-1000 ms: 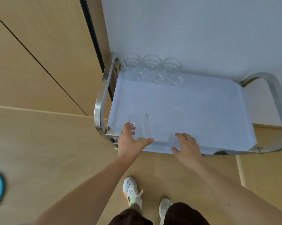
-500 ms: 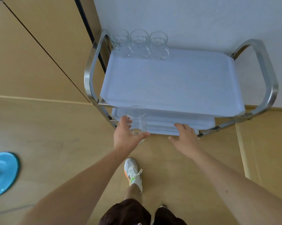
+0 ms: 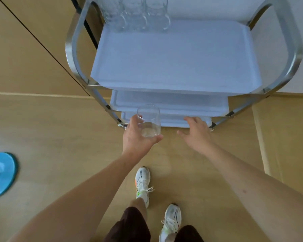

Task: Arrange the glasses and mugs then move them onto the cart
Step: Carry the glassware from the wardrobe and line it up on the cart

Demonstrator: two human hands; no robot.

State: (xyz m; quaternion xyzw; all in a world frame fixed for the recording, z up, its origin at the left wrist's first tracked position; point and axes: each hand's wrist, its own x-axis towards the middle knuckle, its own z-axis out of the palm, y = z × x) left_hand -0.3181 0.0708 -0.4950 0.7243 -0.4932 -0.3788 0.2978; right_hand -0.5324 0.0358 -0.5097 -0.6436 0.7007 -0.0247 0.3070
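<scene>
My left hand (image 3: pixel 138 137) grips a clear, empty glass tumbler (image 3: pixel 149 120) upright, low in front of the cart's bottom shelf (image 3: pixel 175 122). My right hand (image 3: pixel 197 131) hovers beside it with fingers spread and holds nothing, just short of that shelf's front edge. The metal-framed cart (image 3: pixel 73 55) has three white shelves stacked one above another. Three clear glass mugs (image 3: pixel 138 13) stand in a row at the far left of the top shelf (image 3: pixel 173 56).
A wooden wall panel (image 3: pixel 25 41) stands left of the cart and a white wall behind it. A blue round object (image 3: pixel 0 175) lies on the wooden floor at the left. My feet in white shoes (image 3: pixel 143 182) stand just before the cart.
My view has dropped, and both hands have come down from the top shelf's front edge to the bottom shelf level. The left hand still holds the tumbler.
</scene>
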